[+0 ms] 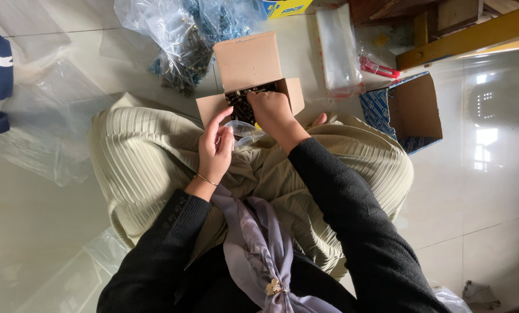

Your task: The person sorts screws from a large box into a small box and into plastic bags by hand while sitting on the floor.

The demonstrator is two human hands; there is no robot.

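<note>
Glossy pale tiled floor (491, 191) carries: open brown cardboard box (249, 69), blue-patterned empty box (407, 110), clear plastic bags of dark hardware (181, 40), flat bag stack (337, 49), red tool (378, 68).

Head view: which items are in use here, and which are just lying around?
In use:
- left hand holding small clear bag
- right hand reaching into open cardboard box of dark screws

Lying about:
- bulk plastic bags of screws
- empty blue box
- stack of clear bags
- red tool
</note>
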